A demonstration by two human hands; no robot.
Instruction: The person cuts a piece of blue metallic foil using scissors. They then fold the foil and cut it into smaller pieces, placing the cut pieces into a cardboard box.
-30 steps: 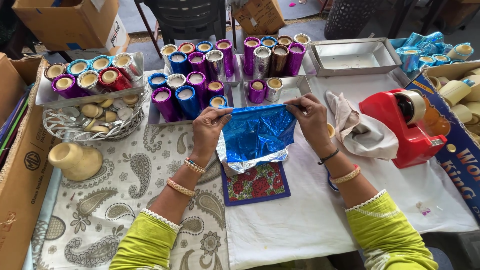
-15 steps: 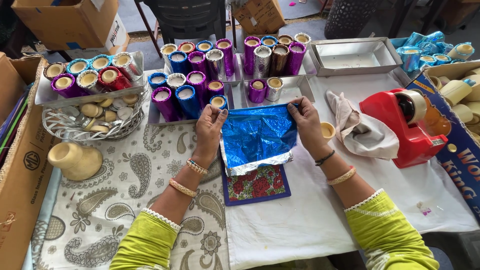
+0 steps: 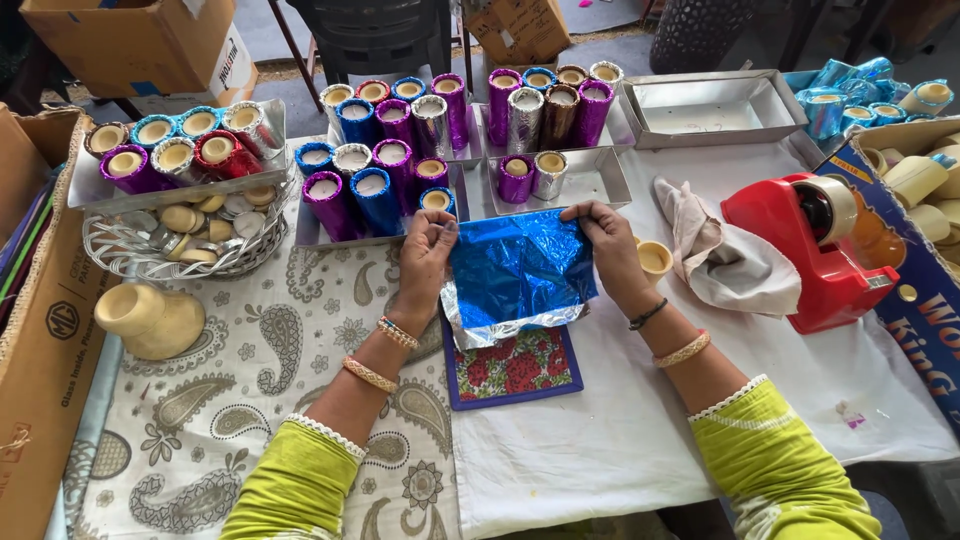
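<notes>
A sheet of shiny blue foil (image 3: 518, 275) with a silver underside lies over a small floral mat (image 3: 512, 368) at the table's middle. My left hand (image 3: 426, 252) pinches the foil's upper left corner. The upper right corner is pinched by my right hand (image 3: 606, 240). The foil bulges slightly; what lies under it is hidden. A small plain cup (image 3: 654, 259) stands just right of my right hand.
Metal trays (image 3: 604, 184) behind the foil hold several foil-wrapped cylinders in purple, blue and silver. A wire basket (image 3: 130, 255) of small pieces and two plain cups (image 3: 150, 320) sit left. A cloth (image 3: 725, 262), red tape dispenser (image 3: 810, 250) and empty tray (image 3: 712, 106) stand right. Cardboard boxes flank the table.
Both hands have drawn closer together at the foil's top edge, and the foil has been pulled flatter and squarer over the mat.
</notes>
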